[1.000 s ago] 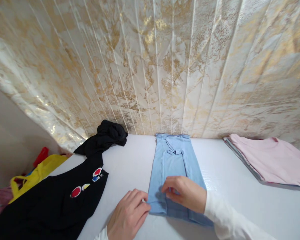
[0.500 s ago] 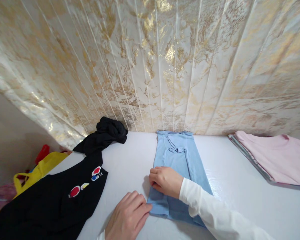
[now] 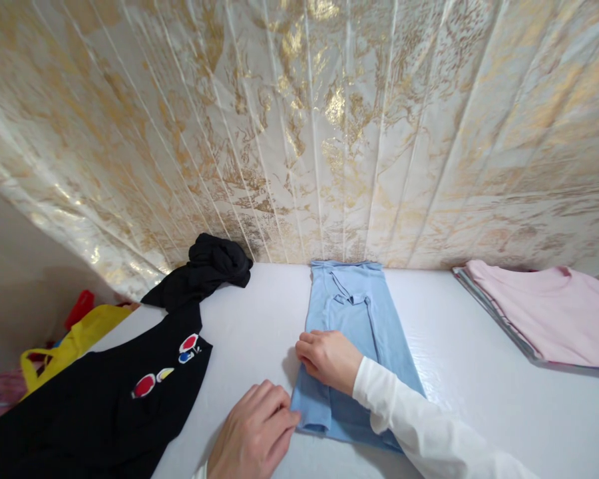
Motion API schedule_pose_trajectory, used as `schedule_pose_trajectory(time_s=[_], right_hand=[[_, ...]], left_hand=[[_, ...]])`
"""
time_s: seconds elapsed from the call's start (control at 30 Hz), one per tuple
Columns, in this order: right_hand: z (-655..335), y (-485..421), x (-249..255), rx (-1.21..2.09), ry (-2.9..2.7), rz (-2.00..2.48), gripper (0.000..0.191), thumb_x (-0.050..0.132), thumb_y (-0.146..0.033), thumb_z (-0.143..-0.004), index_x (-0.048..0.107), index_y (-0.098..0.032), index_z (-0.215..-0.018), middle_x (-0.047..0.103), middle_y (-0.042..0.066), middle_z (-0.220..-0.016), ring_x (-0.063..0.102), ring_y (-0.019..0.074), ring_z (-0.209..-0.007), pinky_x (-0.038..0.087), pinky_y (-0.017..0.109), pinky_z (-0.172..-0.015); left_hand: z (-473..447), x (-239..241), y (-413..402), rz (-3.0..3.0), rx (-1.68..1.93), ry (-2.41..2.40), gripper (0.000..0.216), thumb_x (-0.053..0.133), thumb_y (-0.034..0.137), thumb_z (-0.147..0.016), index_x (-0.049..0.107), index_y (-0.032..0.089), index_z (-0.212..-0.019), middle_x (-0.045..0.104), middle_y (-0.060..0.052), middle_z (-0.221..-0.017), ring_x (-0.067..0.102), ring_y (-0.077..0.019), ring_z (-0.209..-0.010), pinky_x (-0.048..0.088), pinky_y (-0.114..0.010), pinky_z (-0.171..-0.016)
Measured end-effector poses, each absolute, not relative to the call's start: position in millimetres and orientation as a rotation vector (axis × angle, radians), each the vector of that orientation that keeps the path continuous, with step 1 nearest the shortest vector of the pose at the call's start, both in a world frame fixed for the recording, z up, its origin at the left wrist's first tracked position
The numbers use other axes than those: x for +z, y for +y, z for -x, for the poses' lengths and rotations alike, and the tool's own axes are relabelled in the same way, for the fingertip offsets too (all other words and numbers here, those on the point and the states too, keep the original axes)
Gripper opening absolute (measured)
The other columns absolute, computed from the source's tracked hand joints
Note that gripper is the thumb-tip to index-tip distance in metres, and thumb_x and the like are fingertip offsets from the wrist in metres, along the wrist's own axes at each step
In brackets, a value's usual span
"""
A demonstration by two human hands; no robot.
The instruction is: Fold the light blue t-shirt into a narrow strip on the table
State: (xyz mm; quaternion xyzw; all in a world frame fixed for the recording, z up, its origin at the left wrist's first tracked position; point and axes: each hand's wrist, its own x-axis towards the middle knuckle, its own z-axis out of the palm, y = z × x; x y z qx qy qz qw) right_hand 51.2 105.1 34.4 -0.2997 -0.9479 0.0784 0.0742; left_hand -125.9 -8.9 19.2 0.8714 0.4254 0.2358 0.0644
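Left hand point(image 3: 252, 432) at the table's point(image 3: 459, 399) near edge, fingers flat and loosely together, tips touching the near left corner of the blue shirt point(image 3: 352, 346); nothing gripped. Right hand point(image 3: 329, 359) just beyond, curled, pressing the shirt's left edge; whether it pinches cloth, cannot tell. Shirt lies folded lengthwise, reaching the far edge. Black garment point(image 3: 130, 399) at left edge. Pink shirt point(image 3: 544, 313) at far right corner.
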Motion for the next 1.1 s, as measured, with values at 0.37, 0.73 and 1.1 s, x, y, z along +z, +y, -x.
schedule_pose_trajectory(time_s=[0.37,0.73,1.1], right_hand=[[-79.6,109.3,35.5,0.228,-2.848,0.964,0.013,0.052,-0.012,-0.085,0.061,-0.019,-0.089,0.062,0.004,-0.095,0.057,0.0169,-0.089,0.04,0.025,-0.074],[-75.8,120.9,48.4,0.094,-2.818,1.108,0.015,0.047,-0.012,-0.089,0.061,-0.017,-0.091,0.062,0.005,-0.095,0.058,0.0175,-0.087,0.041,0.026,-0.073],[-53.2,140.2,33.2,-0.012,-2.858,1.135,0.021,0.042,-0.013,-0.091,0.062,-0.015,-0.095,0.064,0.012,-0.095,0.06,0.0213,-0.086,0.045,0.03,-0.069]], left_hand=[[104.9,25.8,-13.5,-2.702,0.667,1.247,0.019,0.047,0.012,-0.086,0.058,0.018,-0.101,0.059,-0.006,-0.092,0.052,-0.0223,-0.082,0.043,-0.034,-0.072],[98.5,17.4,-6.6,-2.701,0.624,1.275,0.02,0.045,0.005,-0.085,0.058,0.019,-0.091,0.059,-0.005,-0.086,0.054,-0.0203,-0.076,0.046,-0.031,-0.067],[92.3,8.4,-3.8,-2.75,0.676,1.298,0.023,0.038,0.002,-0.084,0.054,0.018,-0.088,0.058,-0.005,-0.086,0.053,-0.0203,-0.077,0.047,-0.032,-0.067]])
